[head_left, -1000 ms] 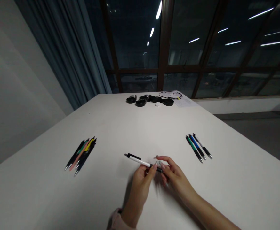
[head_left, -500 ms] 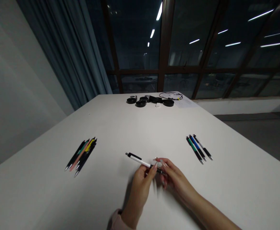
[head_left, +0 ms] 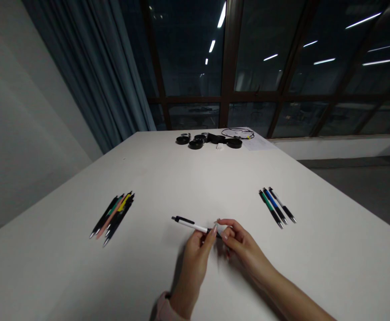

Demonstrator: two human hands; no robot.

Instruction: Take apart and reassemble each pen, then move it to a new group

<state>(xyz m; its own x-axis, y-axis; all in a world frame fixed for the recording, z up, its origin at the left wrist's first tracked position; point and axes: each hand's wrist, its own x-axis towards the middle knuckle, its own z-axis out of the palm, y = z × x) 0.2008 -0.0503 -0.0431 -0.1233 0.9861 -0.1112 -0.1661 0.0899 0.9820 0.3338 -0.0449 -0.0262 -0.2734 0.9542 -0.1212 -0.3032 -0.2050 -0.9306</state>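
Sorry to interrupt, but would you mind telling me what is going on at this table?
A person holds a white-and-black pen over the white table, the left hand pinching its barrel and the right hand at its tip end. A bundle of coloured pens lies to the left, three pens in a row to the right. Black round items and a cable sit at the far edge.

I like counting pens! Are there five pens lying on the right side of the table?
No, the group of pens there has only three.
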